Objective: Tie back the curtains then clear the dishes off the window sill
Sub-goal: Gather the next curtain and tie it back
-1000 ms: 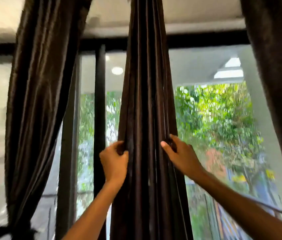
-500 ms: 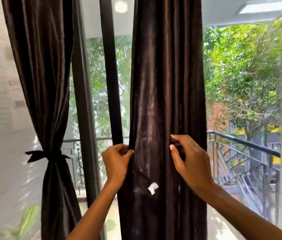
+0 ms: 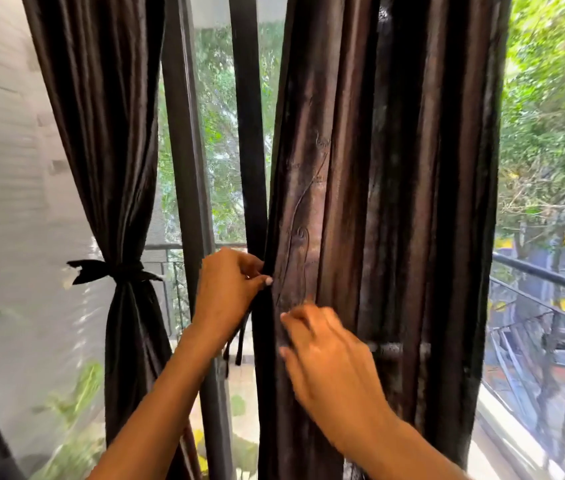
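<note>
Middle curtain (image 3: 371, 216) hangs gathered at frame centre. Left hand (image 3: 227, 289) pinches its left edge; dark tie strips (image 3: 239, 344) dangle below. Right hand (image 3: 326, 362) blurred, grip unclear. Advice: keep folds bunched tight, wrap the tie level with the tied curtain (image 3: 114, 271) at left.

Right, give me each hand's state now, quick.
Left hand: fingers pinch the left edge of the middle curtain.
Right hand: blurred, against the curtain's front; cannot tell whether it grips anything.
</note>
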